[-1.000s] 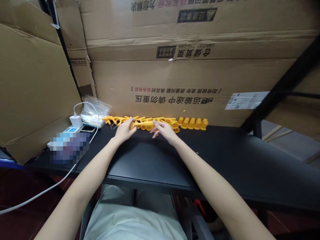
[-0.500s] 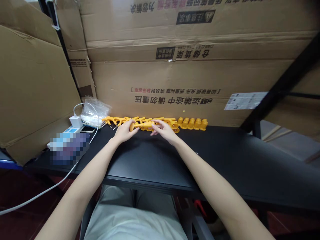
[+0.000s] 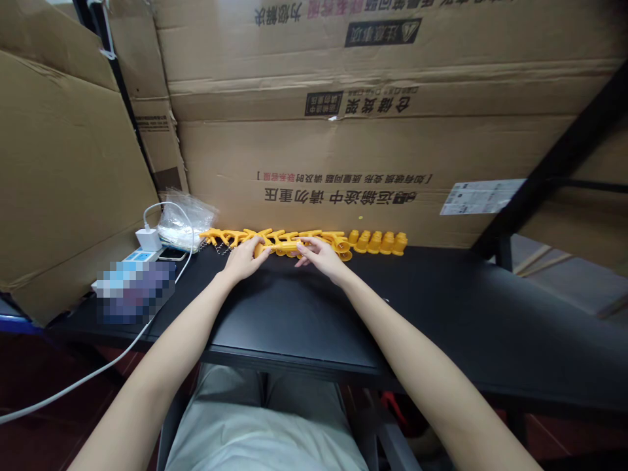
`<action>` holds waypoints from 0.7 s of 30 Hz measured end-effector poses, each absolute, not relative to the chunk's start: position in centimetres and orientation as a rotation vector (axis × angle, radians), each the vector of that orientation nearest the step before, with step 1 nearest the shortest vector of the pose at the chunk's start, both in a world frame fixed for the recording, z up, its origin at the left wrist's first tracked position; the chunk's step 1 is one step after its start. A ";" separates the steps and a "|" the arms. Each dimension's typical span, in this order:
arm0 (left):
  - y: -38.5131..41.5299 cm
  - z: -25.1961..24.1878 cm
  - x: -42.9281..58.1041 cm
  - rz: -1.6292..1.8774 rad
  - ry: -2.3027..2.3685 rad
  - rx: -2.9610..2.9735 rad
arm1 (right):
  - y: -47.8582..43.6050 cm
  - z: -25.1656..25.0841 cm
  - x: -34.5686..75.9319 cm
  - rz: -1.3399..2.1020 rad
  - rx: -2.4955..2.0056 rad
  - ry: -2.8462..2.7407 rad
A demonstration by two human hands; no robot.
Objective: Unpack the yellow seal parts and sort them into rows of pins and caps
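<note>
A slim yellow plastic piece (image 3: 280, 248) lies crosswise between my hands, just above the black table. My left hand (image 3: 244, 258) is closed round its left end, thumb and fingers on either side. At the other end, the fingertips of my right hand (image 3: 321, 257) pinch it. Behind it runs a row of yellow branch-shaped plastic parts (image 3: 235, 237), partly hidden by my hands. Small round yellow parts (image 3: 343, 252) sit just beyond my right hand. Farther right stands a group of yellow stepped cup-like parts (image 3: 377, 242).
Tall cardboard (image 3: 314, 150) closes off the back, with another cardboard panel (image 3: 69, 170) on the left. At the left lie a clear plastic bag (image 3: 184, 219), a phone (image 3: 173, 254), and a power strip (image 3: 142, 255) with a white charger (image 3: 148, 238) and cable. The black table (image 3: 304, 320) extends right.
The left end of the yellow piece has tilted slightly, and my left thumb and fingers have shifted a little on it. My right hand stays nearly where it was.
</note>
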State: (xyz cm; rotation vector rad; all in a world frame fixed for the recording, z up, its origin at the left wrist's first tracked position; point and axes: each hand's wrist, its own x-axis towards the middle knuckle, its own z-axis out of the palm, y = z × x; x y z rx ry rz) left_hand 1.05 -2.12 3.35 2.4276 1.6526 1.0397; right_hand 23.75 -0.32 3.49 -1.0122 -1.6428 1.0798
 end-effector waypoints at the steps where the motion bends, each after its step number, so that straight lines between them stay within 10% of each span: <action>1: -2.1 3.3 1.1 1.037 1.652 2.430 | -0.4 3.5 23.7 1.084 -1.010 -1.635; 11: -2.1 3.2 1.1 1.131 1.614 2.321 | 1.2 3.1 24.8 1.041 -0.875 -1.400; 21: -1.8 2.7 1.3 0.990 1.600 2.368 | 3.2 1.3 28.7 -0.140 -1.165 -1.541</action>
